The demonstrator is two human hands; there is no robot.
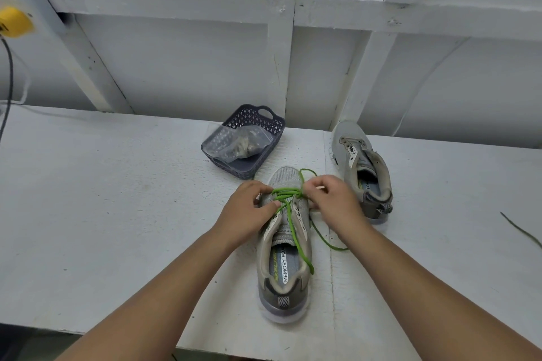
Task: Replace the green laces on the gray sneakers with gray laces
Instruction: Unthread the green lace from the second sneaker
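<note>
Both hands pinch the green lace at the lower eyelets of the gray sneaker in the frame's lower centre: left hand, right hand. Fingertips hide the eyelets, so the right hand's exact hold is probably on a loop.

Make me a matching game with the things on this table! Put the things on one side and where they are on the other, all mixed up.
Things:
1. green lace
2. plastic bag
3. sneaker with no lace
4. yellow thing

Places:
A. inside the dark basket
B. far left, up on the wall
C. threaded in the near sneaker between the left hand and right hand
D. on the table, right of the basket

Pairs: 1-C, 2-A, 3-D, 4-B
</note>
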